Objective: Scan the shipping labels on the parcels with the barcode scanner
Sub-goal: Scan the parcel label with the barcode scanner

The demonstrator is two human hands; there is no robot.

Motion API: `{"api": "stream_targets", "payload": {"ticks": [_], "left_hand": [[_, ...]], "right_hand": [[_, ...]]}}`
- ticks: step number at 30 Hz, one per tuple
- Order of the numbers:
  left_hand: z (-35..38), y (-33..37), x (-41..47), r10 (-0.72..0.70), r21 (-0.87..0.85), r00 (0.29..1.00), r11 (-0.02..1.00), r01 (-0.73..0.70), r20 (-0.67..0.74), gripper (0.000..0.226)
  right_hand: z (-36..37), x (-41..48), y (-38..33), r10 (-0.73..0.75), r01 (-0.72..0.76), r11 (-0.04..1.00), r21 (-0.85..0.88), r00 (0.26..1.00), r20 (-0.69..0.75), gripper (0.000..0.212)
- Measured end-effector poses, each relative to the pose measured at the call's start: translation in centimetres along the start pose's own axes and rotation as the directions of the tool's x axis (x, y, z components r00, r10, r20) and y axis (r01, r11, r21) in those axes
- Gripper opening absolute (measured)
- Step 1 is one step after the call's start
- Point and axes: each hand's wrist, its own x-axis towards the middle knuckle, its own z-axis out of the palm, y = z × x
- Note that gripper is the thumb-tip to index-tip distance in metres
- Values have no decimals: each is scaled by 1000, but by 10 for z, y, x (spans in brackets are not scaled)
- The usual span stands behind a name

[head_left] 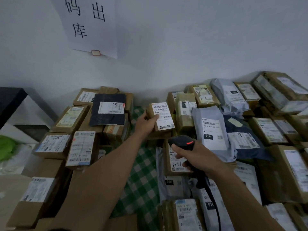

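Left hand (146, 121) has its grip curled round a small brown cardboard parcel (150, 110), thumb lying on its white shipping label (164, 116), which faces up. Right hand (198, 158) has its grip wrapped round the handle of a black barcode scanner (182, 142), red light glowing on top. The parcel sits at 12 o'clock from the scanner, near but apart. The scanner's black cable (215, 205) trails toward 6 o'clock. A green-and-white checked cloth (141, 180) shows mid-surface. Brown boxes are piled at 9 o'clock, and more boxes plus a grey plastic mailer bag (211, 130) at 3 o'clock. A white paper sign (90, 25) hangs on the wall at 11 o'clock.
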Motion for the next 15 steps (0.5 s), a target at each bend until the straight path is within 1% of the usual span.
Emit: {"api": "stream_targets", "payload": {"ticks": [2, 6, 9, 12, 15], "left_hand": [[10, -7, 2, 23, 50, 999, 998, -25, 49, 51], [25, -29, -5, 108, 292, 988, 947, -136, 110, 59], [27, -33, -7, 97, 332, 982, 932, -146, 162, 60], [18, -35, -14, 103, 359, 986, 923, -143, 128, 54], [0, -32, -42, 202, 364, 977, 907, -213, 68, 48]], "right_hand": [[-3, 9, 4, 13, -13, 1000, -1, 1000, -16, 17], [-7, 18, 15, 30, -30, 1000, 3, 999, -37, 22], [-7, 18, 14, 20, -20, 1000, 11, 999, -45, 20], [-3, 11, 7, 1, 0, 1000, 15, 999, -43, 19], [3, -4, -2, -38, 38, 999, 18, 999, -27, 22]]}}
